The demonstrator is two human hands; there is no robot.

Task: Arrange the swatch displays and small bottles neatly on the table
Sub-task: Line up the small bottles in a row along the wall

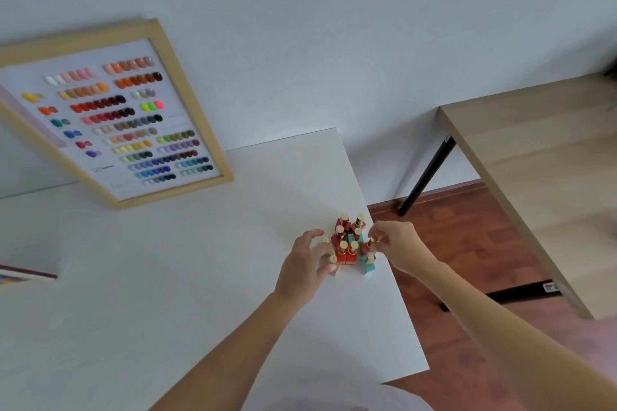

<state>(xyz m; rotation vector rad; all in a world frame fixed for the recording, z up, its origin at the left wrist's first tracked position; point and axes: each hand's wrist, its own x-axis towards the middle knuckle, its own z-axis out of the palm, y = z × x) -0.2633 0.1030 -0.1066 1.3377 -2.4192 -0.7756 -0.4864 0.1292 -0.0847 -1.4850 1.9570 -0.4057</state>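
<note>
Several small bottles (350, 240) with gold caps, red, orange and teal, stand bunched together near the right edge of the white table (200, 277). My left hand (305, 265) is cupped against the cluster's left side, fingers touching the nearest bottles. My right hand (397, 245) reaches in from the right and pinches the cap of a reddish bottle at the cluster's right side. A wood-framed swatch display (113, 113) with rows of coloured nail tips leans against the wall at the table's back left.
Another flat item with a dark edge (23, 275) shows at the table's left border. A light wooden table (541, 183) on black legs stands to the right, across a strip of reddish wood floor (467, 250). The bottles stand close to the white table's right edge.
</note>
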